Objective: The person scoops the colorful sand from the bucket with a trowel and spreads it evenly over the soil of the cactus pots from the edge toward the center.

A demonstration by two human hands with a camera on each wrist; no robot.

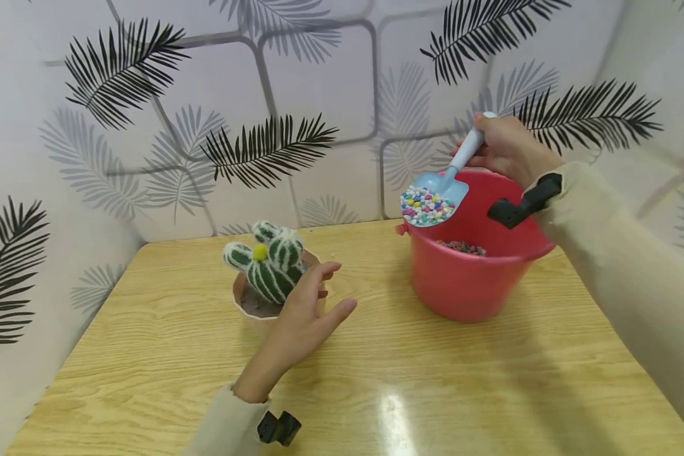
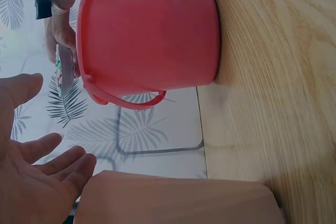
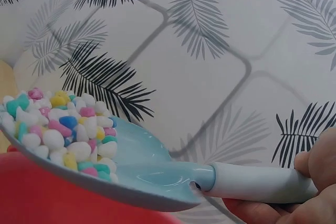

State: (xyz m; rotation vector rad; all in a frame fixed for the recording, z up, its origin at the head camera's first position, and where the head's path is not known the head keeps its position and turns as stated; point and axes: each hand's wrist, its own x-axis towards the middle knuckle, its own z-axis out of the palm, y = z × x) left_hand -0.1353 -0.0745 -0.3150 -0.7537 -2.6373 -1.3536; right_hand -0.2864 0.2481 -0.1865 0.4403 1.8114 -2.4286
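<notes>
My right hand [image 1: 504, 144] grips the white handle of a light blue scoop [image 3: 152, 166] above the red bucket [image 1: 462, 285]. Multicoloured pebbles [image 3: 68, 129] fill the front of the scoop, which overlaps the bucket's left rim in the head view. More small pebbles [image 1: 462, 247] lie inside the bucket. My left hand [image 1: 304, 316] is beside the potted cactus, fingers relaxed and spread, holding nothing. The cactus [image 1: 273, 272] is green with white fuzzy stripes and a yellow ball, set in a pale pink pot [image 2: 173, 198] with dark soil.
Both pot and bucket stand on a light wooden table [image 1: 165, 354], the pot left and the bucket right. Behind the table rises a wall [image 1: 330, 82] with a leaf pattern. The bucket's red handle [image 2: 136, 103] hangs down its side.
</notes>
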